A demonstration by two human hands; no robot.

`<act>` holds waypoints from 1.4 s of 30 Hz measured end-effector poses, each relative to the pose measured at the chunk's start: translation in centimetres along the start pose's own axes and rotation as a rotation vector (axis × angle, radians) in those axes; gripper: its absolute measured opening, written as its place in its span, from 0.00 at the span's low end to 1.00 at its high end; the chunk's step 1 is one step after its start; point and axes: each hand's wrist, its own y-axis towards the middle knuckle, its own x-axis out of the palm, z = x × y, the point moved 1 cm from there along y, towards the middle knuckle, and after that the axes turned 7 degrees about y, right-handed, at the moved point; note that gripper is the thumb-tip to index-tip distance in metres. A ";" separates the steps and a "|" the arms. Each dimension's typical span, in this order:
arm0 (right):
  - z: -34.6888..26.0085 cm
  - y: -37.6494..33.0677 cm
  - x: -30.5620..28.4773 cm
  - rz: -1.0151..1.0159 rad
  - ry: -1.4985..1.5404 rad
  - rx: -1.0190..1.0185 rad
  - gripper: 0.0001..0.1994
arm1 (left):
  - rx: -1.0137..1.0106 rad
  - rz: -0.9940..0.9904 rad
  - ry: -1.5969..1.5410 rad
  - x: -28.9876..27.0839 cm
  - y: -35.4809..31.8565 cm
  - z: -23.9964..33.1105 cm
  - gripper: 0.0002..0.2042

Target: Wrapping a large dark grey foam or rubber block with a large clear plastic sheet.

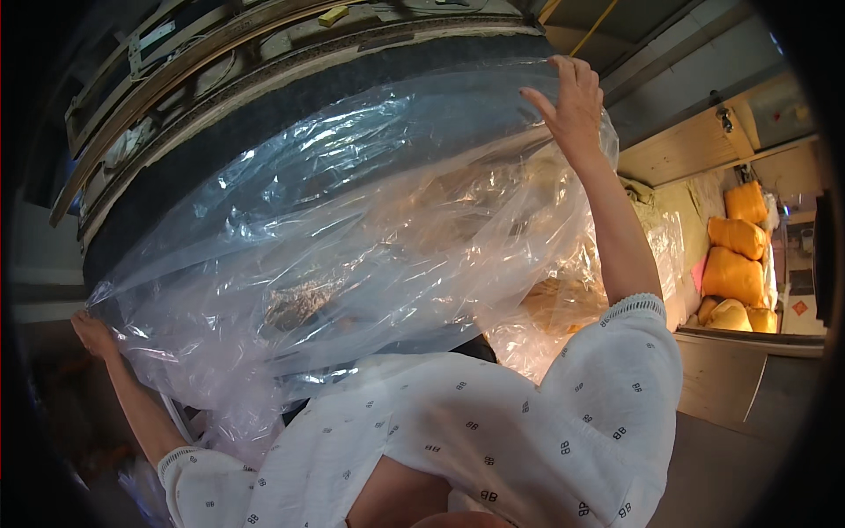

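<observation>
A large sheet of clear, wrinkled plastic film (378, 207) stretches between my two hands, over a dark surface and in front of my body. At the far left my left hand (93, 334) is closed on a corner of the film. My right hand (576, 107) reaches to the far right. Its fingers curl over the film's upper edge and its thumb stands apart. Loose folds of film bunch up below my left hand and hang below my right forearm. Brownish shapes show dimly through the film; I cannot make out what they are.
A dark padded surface (150, 207) curves behind the film, with wooden rails (167, 84) beyond it. A small yellow block (334, 16) lies on the far ledge. Stacked orange bundles (735, 264) stand at right beside a wooden panel (691, 141).
</observation>
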 end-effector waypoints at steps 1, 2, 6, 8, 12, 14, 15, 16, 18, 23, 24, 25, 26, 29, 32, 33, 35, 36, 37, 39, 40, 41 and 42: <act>0.0 0.6 0.1 0.128 -0.162 -0.091 0.13 | 0.021 -0.002 0.018 0.1 0.4 -0.8 0.12; 1.3 1.1 1.0 0.122 -0.168 -0.092 0.13 | 0.042 -0.003 0.038 0.4 0.8 -1.5 0.13; 4.7 2.2 4.1 -0.200 0.444 0.095 0.09 | -0.082 -0.038 -0.096 -1.2 0.5 2.3 0.13; 4.8 2.4 5.8 -0.307 0.494 0.316 0.11 | -0.108 -0.005 -0.088 -1.2 0.4 1.4 0.15; 3.5 2.5 7.6 -0.352 0.376 0.352 0.12 | -0.379 -0.003 -0.708 -3.0 1.0 -3.0 0.16; 3.5 3.2 8.2 -0.417 0.396 0.342 0.13 | -0.410 -0.163 -0.958 -4.8 1.8 -9.1 0.17; 3.9 3.5 8.3 -0.416 0.401 0.342 0.13 | -0.407 -0.224 -1.021 -6.2 1.8 -10.1 0.18; 4.3 4.0 8.3 -0.492 0.422 0.346 0.13 | -0.403 -0.220 -1.022 -7.6 1.5 -10.8 0.18; 5.4 4.9 8.8 -0.562 0.451 0.346 0.14 | -0.450 -0.439 -1.080 -10.6 0.1 -11.8 0.20; 6.2 8.0 9.3 -0.795 0.463 0.092 0.22 | -0.555 -0.591 -1.034 -15.1 -4.8 -16.1 0.22; 6.9 8.7 10.0 -0.917 0.480 0.091 0.17 | -0.598 -0.663 -1.042 -14.4 -5.5 -16.8 0.22; 6.8 9.4 10.1 -0.911 0.484 0.092 0.17 | -0.593 -0.658 -1.042 -13.6 -6.1 -16.6 0.22; 6.8 9.9 10.1 -1.114 0.475 0.121 0.13 | -0.580 -0.644 -1.063 -12.3 -6.6 -16.3 0.22; 7.6 10.6 8.2 -1.155 0.672 0.096 0.07 | -0.546 -0.615 -1.138 -10.2 -4.4 -16.1 0.19; 9.4 11.0 5.3 -0.739 0.979 0.282 0.09 | -0.448 -0.612 -1.237 -7.7 0.2 -14.9 0.15; 10.4 11.4 4.4 -0.587 1.127 0.371 0.11 | -0.562 -0.502 -1.191 -7.5 2.4 -12.6 0.16; 11.8 13.2 5.1 -0.184 1.330 0.453 0.14 | -0.474 -0.397 -1.386 -9.1 6.0 -10.1 0.17; 13.3 13.3 4.3 0.017 1.443 0.556 0.15 | -0.559 -0.248 -1.359 -10.5 6.5 -0.6 0.20; 11.1 13.6 5.9 -0.007 1.615 0.683 0.17 | -0.595 -0.468 -1.549 -11.3 6.9 -1.4 0.16; 17.1 9.4 9.7 -0.100 0.680 0.562 0.20 | -0.483 -0.200 -0.993 -7.9 5.3 9.9 0.14; 22.1 6.2 11.5 -0.028 0.791 0.466 0.20 | 0.005 0.073 -0.580 -3.2 4.6 10.6 0.14; 22.1 5.4 13.0 -0.062 0.558 0.614 0.18 | -0.207 0.017 -0.679 -0.7 3.1 12.7 0.14; 22.5 5.5 13.2 0.037 0.656 0.584 0.17 | -0.145 0.086 -0.619 1.0 3.0 13.8 0.13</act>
